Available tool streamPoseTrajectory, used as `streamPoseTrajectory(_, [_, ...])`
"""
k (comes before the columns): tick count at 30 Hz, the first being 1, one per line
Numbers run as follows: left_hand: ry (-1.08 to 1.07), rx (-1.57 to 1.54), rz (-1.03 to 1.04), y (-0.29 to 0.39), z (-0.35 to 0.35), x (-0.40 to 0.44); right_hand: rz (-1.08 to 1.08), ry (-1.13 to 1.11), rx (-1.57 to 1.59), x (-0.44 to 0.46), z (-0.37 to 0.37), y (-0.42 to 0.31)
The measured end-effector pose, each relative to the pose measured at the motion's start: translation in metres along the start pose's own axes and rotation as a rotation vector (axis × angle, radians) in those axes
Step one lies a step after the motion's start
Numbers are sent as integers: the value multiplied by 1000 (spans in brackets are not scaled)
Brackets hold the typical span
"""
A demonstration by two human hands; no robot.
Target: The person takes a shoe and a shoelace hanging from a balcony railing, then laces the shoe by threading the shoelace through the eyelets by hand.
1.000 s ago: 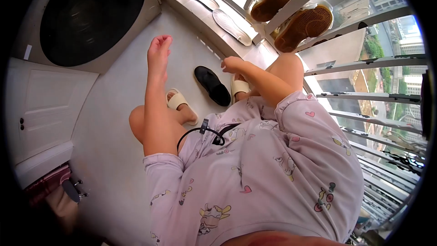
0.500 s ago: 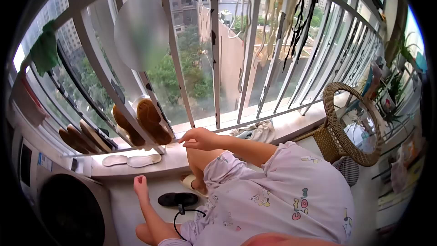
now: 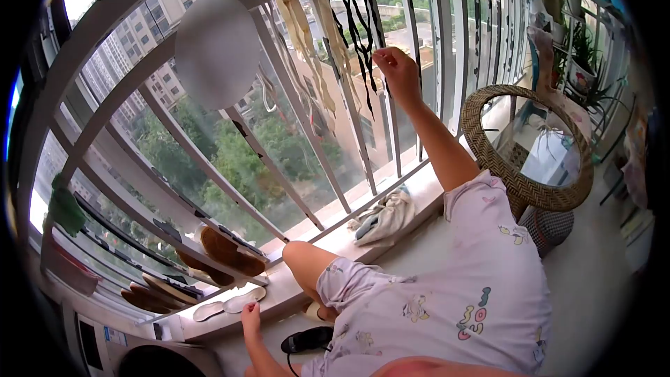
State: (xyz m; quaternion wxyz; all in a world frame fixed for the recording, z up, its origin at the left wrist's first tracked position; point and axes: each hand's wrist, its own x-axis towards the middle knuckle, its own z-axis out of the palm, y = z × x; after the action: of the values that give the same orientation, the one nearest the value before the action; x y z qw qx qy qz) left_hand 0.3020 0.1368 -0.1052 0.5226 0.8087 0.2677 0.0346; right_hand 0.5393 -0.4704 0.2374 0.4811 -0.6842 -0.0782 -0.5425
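My right hand [image 3: 398,72] is raised at the railing, its fingers pinched at the black shoelaces [image 3: 358,28]. One strand runs down to the fingertips; the exact contact is partly hidden. The laces hang over the top rail, beside cream laces [image 3: 299,21] and white ones farther left. Low on the left, my left hand [image 3: 250,315] is closed in a loose fist, with nothing visible in it. Just above it a pair of pale insoles [image 3: 244,299] lies on the ledge. Brown-soled shoes [image 3: 230,251] lean against the bars nearby.
White bars of the railing [image 3: 307,122] stand before the window. A rumpled cloth [image 3: 385,215] lies on the ledge. To the right are a wicker chair with a glass top [image 3: 481,132] and potted plants [image 3: 583,63]. A black shoe [image 3: 307,340] is on the floor.
My right hand has risen from beside my knee to the hanging black laces. The view has turned to the right. My left hand stays closed, now nearer the insoles in view.
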Motion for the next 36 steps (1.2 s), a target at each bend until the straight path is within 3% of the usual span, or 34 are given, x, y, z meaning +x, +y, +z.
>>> streamPoseTrajectory(2, [-63, 55, 144, 40, -2, -2, -81, -14, -125, 16, 10, 8])
streamPoseTrajectory(8, [-240, -91, 372, 202, 27, -49, 11, -160, -262, 25, 33, 47])
streamPoseTrajectory(12, [-437, -97, 476, 284, 72, -64, 17, 28, 33, 4, 38, 36])
streamPoseTrajectory(13, [-498, -119, 512, 301, 87, -67, 61, -61, 31, 3, 44, 52])
streamPoseTrajectory(14, [-559, -140, 548, 316, 101, -70, 83, -165, -14, 2, 42, 53])
streamPoseTrajectory(16, [-620, -128, 598, 340, 126, -77, 36, -45, 3, -4, 39, 46])
streamPoseTrajectory(21, [-826, -221, 661, 378, 178, -102, 382, -86, 611, -73, -17, -23])
streamPoseTrajectory(24, [-875, -247, 744, 390, 205, -118, 442, -261, 513, -153, -37, -49])
streamPoseTrajectory(26, [-922, -438, 764, 399, 219, -137, 231, -463, 248, -199, -53, -68])
streamPoseTrajectory(27, [-1006, -502, 704, 400, 221, -142, 179, -564, 296, -218, -56, -69])
streamPoseTrajectory(30, [-1116, -578, 499, 392, 215, -154, 322, -802, 351, -255, -62, -71])
streamPoseTrajectory(32, [-1071, -650, 339, 371, 209, -149, 331, -916, 427, -265, -65, -74])
streamPoseTrajectory(34, [-924, -780, 245, 353, 190, -150, 306, -1190, 308, -247, -66, -89])
streamPoseTrajectory(36, [-772, -888, 221, 327, 161, -138, 307, -1131, 401, -261, -51, -80])
